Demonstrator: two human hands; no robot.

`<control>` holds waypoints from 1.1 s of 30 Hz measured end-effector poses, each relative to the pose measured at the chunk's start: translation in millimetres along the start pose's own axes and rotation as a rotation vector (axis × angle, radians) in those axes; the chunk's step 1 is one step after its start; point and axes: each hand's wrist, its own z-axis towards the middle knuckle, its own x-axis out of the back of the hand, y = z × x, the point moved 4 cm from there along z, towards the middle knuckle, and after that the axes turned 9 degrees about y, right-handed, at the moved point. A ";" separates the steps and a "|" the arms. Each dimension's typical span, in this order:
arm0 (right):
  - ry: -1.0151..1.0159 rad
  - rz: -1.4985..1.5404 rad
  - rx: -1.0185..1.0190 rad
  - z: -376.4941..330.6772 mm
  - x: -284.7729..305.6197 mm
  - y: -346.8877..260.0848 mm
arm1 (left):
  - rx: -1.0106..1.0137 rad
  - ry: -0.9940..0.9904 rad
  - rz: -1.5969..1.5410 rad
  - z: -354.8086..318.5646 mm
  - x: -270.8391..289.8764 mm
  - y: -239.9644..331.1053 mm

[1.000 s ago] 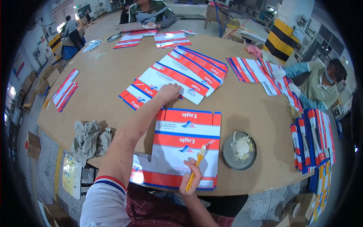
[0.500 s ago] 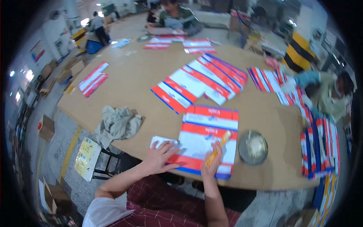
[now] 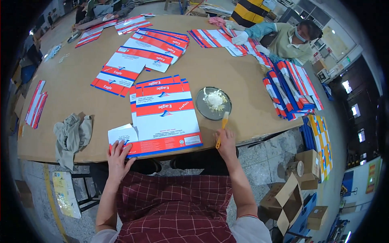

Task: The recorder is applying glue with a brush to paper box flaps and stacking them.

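In my right hand (image 3: 225,145) is a brush (image 3: 221,135) with a yellow handle, fingers wrapped round it. Its tip is at the near edge of a round dark dish (image 3: 203,110), which holds a heap of whitish paste (image 3: 214,98). My left hand (image 3: 118,161) lies with fingers apart on the lower left corner of a flat red, white and blue carton sheet (image 3: 166,129). A small white piece (image 3: 120,133) sticks out beside those fingers. The sheet lies near the table's front edge, left of the dish, with others showing under its far end.
Fanned carton sheets (image 3: 133,65) lie farther up the table (image 3: 73,93). A grey-green cloth (image 3: 73,135) hangs over the front left edge. At right, a gloved co-worker (image 3: 287,42) handles sheets behind a stack of folded cartons (image 3: 289,91). Open cardboard boxes (image 3: 283,198) stand on the floor.
My right hand has moved the brush off the carton sheet to the dish's near edge. The whole view has swung to the right. My left hand remains at the sheet's lower left.
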 end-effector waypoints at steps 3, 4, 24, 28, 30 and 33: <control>-0.086 -0.155 0.138 2.5 -8.8 2.9 | -0.008 0.028 -0.020 -0.3 -3.1 -1.2; -0.110 -0.174 0.184 5.0 -13.6 2.2 | -0.003 0.038 -0.032 -0.6 -3.2 -3.5; 0.157 0.745 -0.779 0.7 -26.1 45.7 | -0.045 0.066 0.036 -8.1 4.7 -9.2; 0.556 1.204 -1.042 -5.3 -44.5 52.6 | -0.052 0.054 0.017 -4.6 0.3 -5.4; 0.152 0.405 -0.857 -5.6 -39.1 46.3 | -0.008 0.057 -0.019 -3.4 -0.4 -3.8; 0.127 -0.020 -0.442 4.5 -28.2 20.0 | 0.007 0.052 -0.042 -1.9 -0.2 -1.1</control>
